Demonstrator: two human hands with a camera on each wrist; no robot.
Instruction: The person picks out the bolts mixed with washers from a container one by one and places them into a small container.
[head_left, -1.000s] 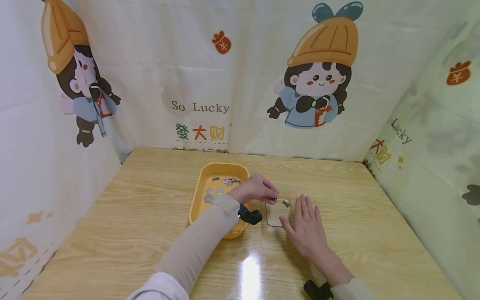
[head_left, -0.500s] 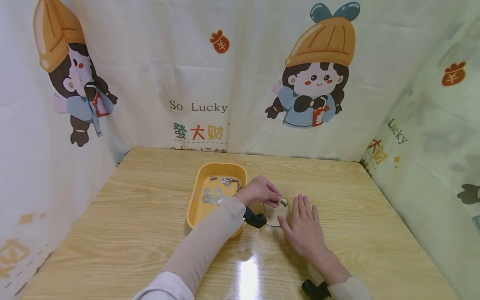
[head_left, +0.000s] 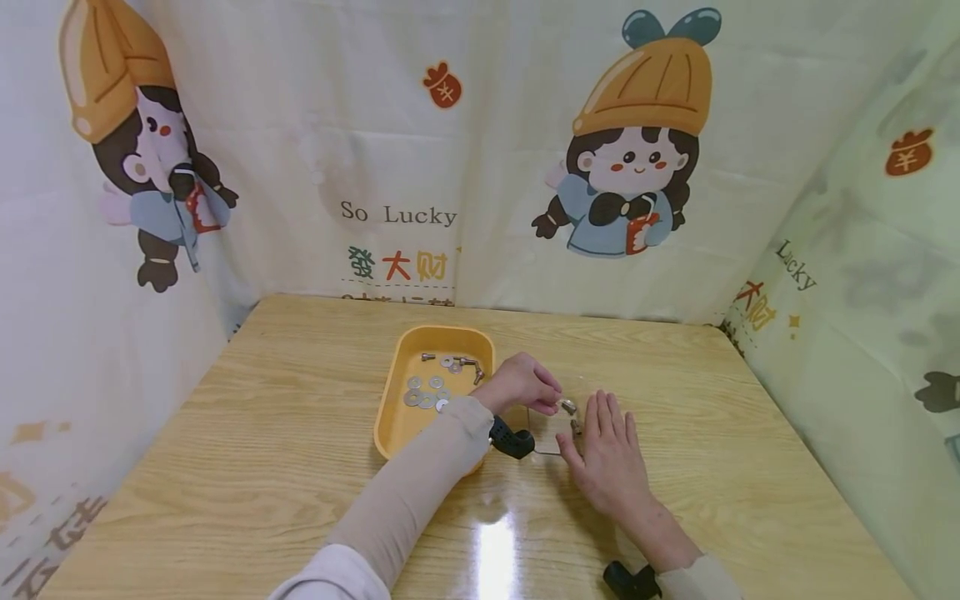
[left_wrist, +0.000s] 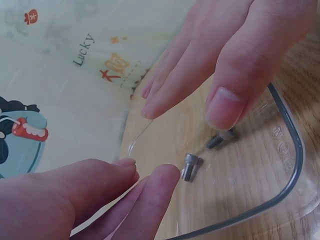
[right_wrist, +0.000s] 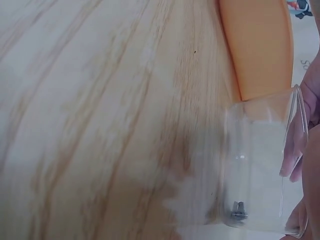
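A clear, dark-rimmed container [left_wrist: 286, 192] stands on the table to the right of the yellow tray. Two short metal socket-head screws, one upright screw [left_wrist: 189, 167] and one lying screw [left_wrist: 218, 138], show inside it in the left wrist view. Above its left side is my left hand [head_left: 525, 385], thumb and fingertips close together with nothing visible between them. My right hand [head_left: 615, 462] lies along the container's right side with straight fingers, its thumb reaching over the rim. Part of the container is hidden behind the hands.
The yellow tray [head_left: 401, 433] sits under my left forearm, holding several washers [head_left: 426, 400] and several screws [head_left: 480, 375]. A black wrist camera [head_left: 512, 439] on my left wrist overlaps the container's near-left corner. A printed curtain [head_left: 495, 275] hangs behind the wooden table [head_left: 262, 433].
My left hand has moved slightly right and let go of a screw, which now lies in the container beside the other one. The right hand has stayed in place.
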